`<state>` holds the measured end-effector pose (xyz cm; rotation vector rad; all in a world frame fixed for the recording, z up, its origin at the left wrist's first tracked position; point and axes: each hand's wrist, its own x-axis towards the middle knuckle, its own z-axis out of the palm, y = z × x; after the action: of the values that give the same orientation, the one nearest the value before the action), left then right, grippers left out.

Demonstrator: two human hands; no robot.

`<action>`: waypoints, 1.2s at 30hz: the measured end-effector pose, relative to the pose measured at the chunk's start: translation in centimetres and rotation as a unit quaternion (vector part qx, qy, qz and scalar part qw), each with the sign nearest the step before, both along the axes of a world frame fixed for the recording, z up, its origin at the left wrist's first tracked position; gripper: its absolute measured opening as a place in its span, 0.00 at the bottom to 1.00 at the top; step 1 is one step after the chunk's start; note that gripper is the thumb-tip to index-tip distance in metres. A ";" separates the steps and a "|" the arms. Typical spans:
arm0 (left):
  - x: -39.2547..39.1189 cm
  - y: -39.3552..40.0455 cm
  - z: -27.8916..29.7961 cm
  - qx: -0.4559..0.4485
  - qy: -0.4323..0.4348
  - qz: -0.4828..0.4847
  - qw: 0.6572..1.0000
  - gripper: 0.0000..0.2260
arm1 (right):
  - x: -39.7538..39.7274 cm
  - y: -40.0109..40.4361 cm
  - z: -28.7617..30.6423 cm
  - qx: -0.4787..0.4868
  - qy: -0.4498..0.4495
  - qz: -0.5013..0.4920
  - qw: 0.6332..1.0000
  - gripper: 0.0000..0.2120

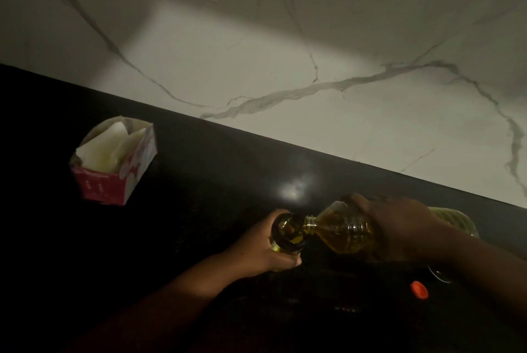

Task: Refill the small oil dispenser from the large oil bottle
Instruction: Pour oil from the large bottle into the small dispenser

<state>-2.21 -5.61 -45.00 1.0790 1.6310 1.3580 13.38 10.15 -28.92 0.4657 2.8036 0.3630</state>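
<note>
Left hand (261, 250) gripping one small oil dispenser (286, 234) upright on dark surface (199, 210), right hand (399, 227) clasping one large oil bottle (339, 231) tilted, neck at dispenser mouth, one orange cap (419, 290) near, one open carton (114, 161) well apart left.

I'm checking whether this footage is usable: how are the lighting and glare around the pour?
Head view: very dim overall; a bright band lights the marble wall, the black counter stays near black with one glare spot. The large oil bottle and small dispenser are dark but readable; the frame tilts from wide-angle distortion.
</note>
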 end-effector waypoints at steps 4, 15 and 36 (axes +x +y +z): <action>0.0 0.0 0.1 -0.005 0.003 -0.002 1.000 0.29 | 0.0 0.0 0.0 0.000 -0.005 -0.002 1.000 0.43; 0.0 0.1 -0.1 0.009 -0.007 -0.004 1.000 0.29 | 0.0 -0.1 0.1 0.000 -0.012 -0.003 1.000 0.44; 0.0 0.2 -0.2 0.015 -0.005 0.004 1.000 0.34 | 0.0 0.1 -0.1 -0.006 -0.008 0.000 1.000 0.43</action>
<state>-2.22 -5.45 -45.16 1.0836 1.6132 1.3950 13.40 10.28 -29.04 0.4572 2.7888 0.3487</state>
